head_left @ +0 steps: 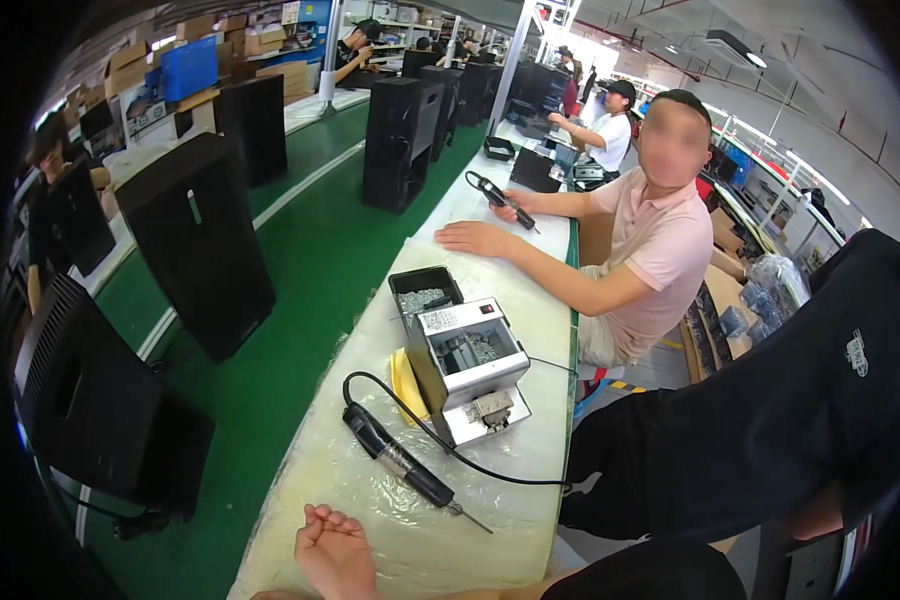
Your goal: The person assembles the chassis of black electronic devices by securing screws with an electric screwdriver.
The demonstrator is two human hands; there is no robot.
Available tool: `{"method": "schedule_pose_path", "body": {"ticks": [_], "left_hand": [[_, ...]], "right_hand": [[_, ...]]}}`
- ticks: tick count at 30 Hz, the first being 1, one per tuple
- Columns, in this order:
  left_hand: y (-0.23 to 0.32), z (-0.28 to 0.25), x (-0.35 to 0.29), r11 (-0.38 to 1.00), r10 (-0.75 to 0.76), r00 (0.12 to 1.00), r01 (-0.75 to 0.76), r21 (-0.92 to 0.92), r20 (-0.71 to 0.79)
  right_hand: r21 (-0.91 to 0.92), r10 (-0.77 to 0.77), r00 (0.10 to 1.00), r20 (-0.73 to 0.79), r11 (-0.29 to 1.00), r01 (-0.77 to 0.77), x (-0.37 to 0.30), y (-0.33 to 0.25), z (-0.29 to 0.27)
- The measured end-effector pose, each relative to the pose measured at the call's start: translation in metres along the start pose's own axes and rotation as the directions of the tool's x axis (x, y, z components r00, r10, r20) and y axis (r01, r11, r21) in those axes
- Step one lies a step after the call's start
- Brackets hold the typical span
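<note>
My left hand (pixel 335 550) rests palm up at the near end of the bench, fingers loosely curled, holding nothing I can see. My right forearm (pixel 515 588) crosses the lower edge; the right hand itself is out of view. Just beyond my left hand lies a black electric screwdriver (pixel 395 458), its bit pointing right and its cable looping to the right edge. Past it stands a silver and black screw feeder (pixel 470 370) with screws in its tray. Behind the feeder is a black bin (pixel 425 292) of small screws.
A yellow sheet (pixel 407 385) lies beside the feeder. The white bench (pixel 320 500) is covered with plastic film. Opposite, a person in a pink shirt (pixel 660 230) holds another screwdriver (pixel 500 200). Black cabinets (pixel 195 240) line the left; a person in black (pixel 760 400) stands close right.
</note>
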State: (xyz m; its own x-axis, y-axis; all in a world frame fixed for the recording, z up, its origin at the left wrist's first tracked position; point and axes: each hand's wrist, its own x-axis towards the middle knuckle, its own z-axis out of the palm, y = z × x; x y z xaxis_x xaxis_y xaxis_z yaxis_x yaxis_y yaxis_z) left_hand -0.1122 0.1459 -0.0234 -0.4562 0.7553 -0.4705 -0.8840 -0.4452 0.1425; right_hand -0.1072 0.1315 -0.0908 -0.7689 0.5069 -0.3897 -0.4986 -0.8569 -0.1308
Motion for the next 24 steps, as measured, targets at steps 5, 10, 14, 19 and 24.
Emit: {"method": "schedule_pose_path", "body": {"ticks": [5,10,14,19,24], "left_hand": [[0.002,-0.001,0.000,1.000,0.022,1.000,-0.022,0.006,-0.012],[0.004,-0.001,-0.001,1.000,0.016,1.000,-0.016,-0.021,-0.024],[0.004,0.000,-0.001,1.000,0.011,1.000,-0.012,-0.022,-0.023],[0.004,0.001,-0.001,0.999,0.017,1.000,-0.018,-0.038,-0.020],[0.002,0.002,-0.002,0.999,0.013,1.000,-0.013,-0.044,-0.010]], "right_hand": [[0.402,-0.186,0.982,-0.015,0.899,0.176,0.008,0.001,-0.001],[0.726,-0.336,0.937,-0.097,0.620,0.298,0.016,0.004,-0.002],[0.717,-0.365,0.929,-0.053,0.633,0.290,0.016,0.005,-0.002],[0.714,-0.325,0.943,-0.066,0.645,0.272,0.008,0.000,0.010],[0.664,-0.381,0.923,-0.055,0.676,0.319,0.016,0.002,-0.002]]}}
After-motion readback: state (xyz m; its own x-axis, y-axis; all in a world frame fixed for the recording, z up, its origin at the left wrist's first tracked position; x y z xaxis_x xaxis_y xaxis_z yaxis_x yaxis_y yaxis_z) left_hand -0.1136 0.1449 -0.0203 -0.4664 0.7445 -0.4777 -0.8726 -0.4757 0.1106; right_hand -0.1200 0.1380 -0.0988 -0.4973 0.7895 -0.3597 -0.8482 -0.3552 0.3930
